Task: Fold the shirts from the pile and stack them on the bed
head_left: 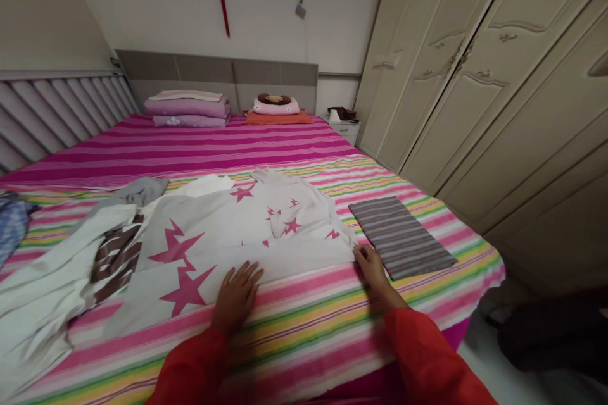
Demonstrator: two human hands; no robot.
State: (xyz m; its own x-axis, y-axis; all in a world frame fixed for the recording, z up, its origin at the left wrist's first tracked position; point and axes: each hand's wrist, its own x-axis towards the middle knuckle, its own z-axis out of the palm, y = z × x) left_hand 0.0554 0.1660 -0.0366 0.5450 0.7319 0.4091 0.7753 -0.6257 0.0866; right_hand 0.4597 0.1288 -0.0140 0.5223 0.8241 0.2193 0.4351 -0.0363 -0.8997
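Observation:
A pale grey shirt (304, 259) printed with pink stars is spread on the striped bedspread, its near side folded over in a long strip. My left hand (237, 294) lies on the shirt's near edge with fingers stretched out. At the garment's right end, my right hand (370, 264) pinches a corner of the cloth between thumb and fingers. Just right of that hand rests a folded grey striped cloth (401, 237), flat on the bed.
White clothing (42, 304) with a brown patterned piece (118, 253) lies at the left, and a blue checked cloth (12, 221) beyond it. Folded purple bedding (190, 107) and a pink-and-orange stack (277, 111) sit by the headboard. A wardrobe (475, 76) stands along the right.

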